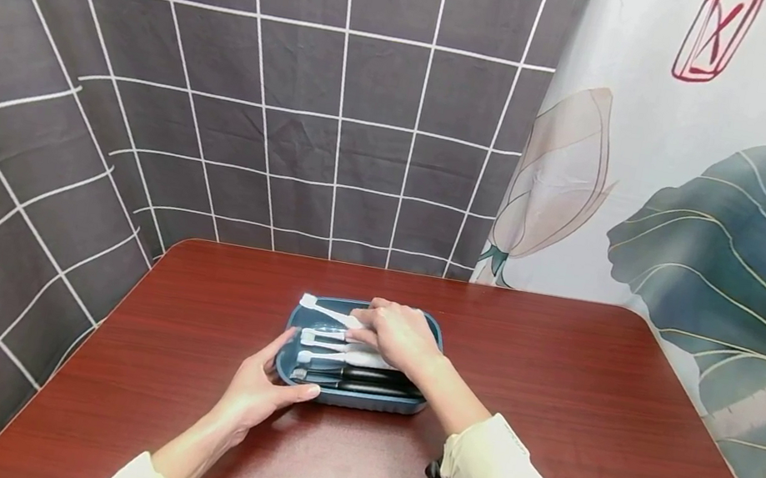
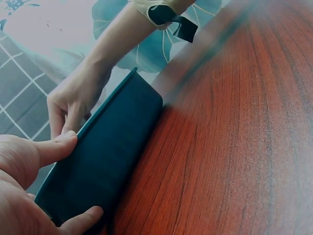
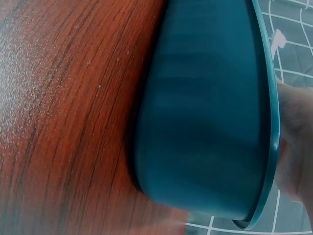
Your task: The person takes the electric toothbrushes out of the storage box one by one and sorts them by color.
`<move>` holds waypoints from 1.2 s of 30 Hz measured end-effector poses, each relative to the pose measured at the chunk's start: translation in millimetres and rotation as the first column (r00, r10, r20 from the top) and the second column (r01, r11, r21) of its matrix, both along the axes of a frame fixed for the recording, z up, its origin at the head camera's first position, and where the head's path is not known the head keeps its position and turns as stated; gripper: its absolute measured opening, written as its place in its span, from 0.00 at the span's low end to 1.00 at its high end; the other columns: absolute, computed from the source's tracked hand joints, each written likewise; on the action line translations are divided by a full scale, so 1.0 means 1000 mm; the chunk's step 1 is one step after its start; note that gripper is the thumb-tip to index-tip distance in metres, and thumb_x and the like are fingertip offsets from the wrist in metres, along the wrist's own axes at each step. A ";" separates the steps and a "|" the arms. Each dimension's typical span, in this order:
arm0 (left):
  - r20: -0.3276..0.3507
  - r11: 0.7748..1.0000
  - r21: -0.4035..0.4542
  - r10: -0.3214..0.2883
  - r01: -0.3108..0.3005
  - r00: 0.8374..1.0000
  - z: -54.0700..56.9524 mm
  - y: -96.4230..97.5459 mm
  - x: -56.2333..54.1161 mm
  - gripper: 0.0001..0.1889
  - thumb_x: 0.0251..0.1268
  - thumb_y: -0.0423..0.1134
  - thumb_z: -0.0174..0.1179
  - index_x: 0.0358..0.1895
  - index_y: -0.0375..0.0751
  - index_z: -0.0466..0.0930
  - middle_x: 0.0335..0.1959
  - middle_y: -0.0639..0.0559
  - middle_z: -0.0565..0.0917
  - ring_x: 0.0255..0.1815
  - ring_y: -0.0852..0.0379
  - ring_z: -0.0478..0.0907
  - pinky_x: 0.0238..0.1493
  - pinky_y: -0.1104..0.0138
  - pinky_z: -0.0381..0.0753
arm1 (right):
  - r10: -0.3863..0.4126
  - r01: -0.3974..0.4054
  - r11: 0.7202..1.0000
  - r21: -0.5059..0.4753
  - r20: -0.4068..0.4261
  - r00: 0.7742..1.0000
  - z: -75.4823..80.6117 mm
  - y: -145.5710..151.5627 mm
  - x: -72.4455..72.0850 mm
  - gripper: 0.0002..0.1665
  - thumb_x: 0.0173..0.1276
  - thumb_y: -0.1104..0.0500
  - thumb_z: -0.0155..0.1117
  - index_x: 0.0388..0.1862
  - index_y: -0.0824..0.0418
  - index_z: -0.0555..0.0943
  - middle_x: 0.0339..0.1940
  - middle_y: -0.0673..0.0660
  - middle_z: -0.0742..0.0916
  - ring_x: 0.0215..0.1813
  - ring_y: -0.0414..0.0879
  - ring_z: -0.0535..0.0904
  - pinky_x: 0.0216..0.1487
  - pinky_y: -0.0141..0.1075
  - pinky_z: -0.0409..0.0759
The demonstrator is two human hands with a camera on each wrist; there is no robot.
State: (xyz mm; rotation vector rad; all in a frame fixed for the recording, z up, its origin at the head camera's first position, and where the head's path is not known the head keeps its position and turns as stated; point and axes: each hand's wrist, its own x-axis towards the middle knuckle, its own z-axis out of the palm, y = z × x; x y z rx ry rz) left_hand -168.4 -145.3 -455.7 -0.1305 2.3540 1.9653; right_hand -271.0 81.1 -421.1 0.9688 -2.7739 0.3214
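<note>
A blue-teal plastic basket [image 1: 356, 400] on the table holds several toothbrushes lying side by side. Some are white [image 1: 325, 359], and two black handles [image 1: 373, 389] lie along the near side. My left hand [image 1: 258, 387] grips the basket's left end, its thumb on the near rim; in the left wrist view another finger touches the outer wall [image 2: 105, 156]. My right hand [image 1: 405, 336] reaches over the basket and pinches a white toothbrush [image 1: 334, 314] by its handle, the head pointing left near the back rim. In the right wrist view that toothbrush's head [image 3: 278, 40] shows above the rim.
The reddish-brown wooden table [image 1: 548, 436] extends around the basket. A dark grey cloth with white grid lines [image 1: 378, 86] hangs behind and to the left, and a white leaf-patterned curtain [image 1: 578, 255] hangs at the right. A black strap [image 2: 168, 19] is on the right sleeve.
</note>
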 end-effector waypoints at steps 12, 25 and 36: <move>-0.005 1.000 -0.015 0.005 -0.005 1.000 0.001 0.000 0.000 0.53 0.46 0.37 0.81 0.78 0.47 0.61 0.71 0.36 0.71 0.69 0.44 0.71 0.62 0.58 0.73 | 0.041 -0.052 0.991 -0.123 -0.086 0.995 0.005 0.003 0.000 0.20 0.71 0.38 0.62 0.54 0.44 0.87 0.40 0.45 0.85 0.37 0.41 0.82 0.37 0.42 0.81; -0.004 1.000 -0.030 0.007 -0.007 1.000 0.001 0.000 0.001 0.52 0.47 0.38 0.81 0.78 0.48 0.62 0.70 0.37 0.71 0.68 0.43 0.72 0.61 0.58 0.74 | 0.019 -0.052 0.973 -0.224 -0.150 0.989 0.013 0.009 0.000 0.21 0.69 0.39 0.65 0.56 0.45 0.86 0.40 0.45 0.85 0.35 0.40 0.82 0.32 0.40 0.79; -0.008 1.000 -0.010 0.009 -0.010 1.000 0.001 0.000 0.002 0.52 0.46 0.37 0.82 0.78 0.48 0.63 0.71 0.37 0.70 0.68 0.43 0.72 0.58 0.61 0.76 | 0.015 -0.107 0.916 -0.386 -0.233 0.972 0.018 0.015 -0.001 0.19 0.64 0.45 0.73 0.52 0.48 0.88 0.37 0.44 0.85 0.28 0.40 0.79 0.28 0.39 0.77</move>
